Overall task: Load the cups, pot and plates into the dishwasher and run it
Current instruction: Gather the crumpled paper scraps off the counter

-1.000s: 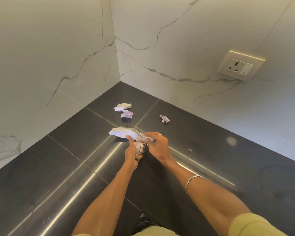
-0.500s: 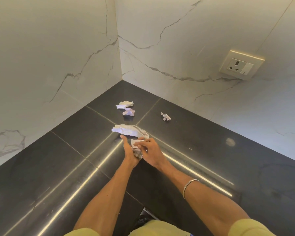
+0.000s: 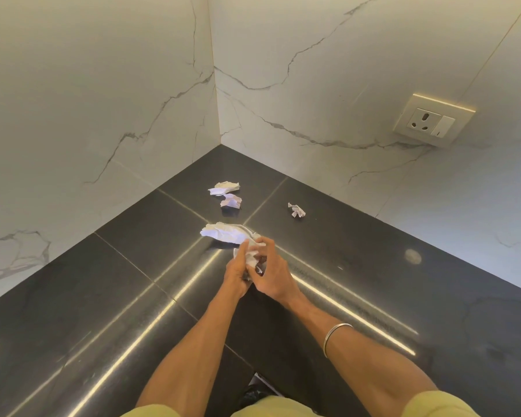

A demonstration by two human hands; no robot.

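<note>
No cup, pot, plate or dishwasher is in view. My left hand (image 3: 237,273) and my right hand (image 3: 272,273) meet over the dark countertop (image 3: 133,296), both closed around a small crumpled white wrapper (image 3: 252,256) held between them. What the wrapper covers is hidden by my fingers. A larger crumpled white paper (image 3: 224,232) lies on the counter just beyond my fingertips, touching or nearly touching the held piece.
Two crumpled paper scraps (image 3: 226,194) lie near the counter's back corner, a smaller scrap (image 3: 296,210) to their right. White marble walls (image 3: 103,100) close the corner on the left and at the back. A wall socket (image 3: 430,121) sits upper right.
My hands have drawn closer together around the small wrapper, the right fingers now over its top. The larger paper stays on the counter. The camera has tilted slightly.
</note>
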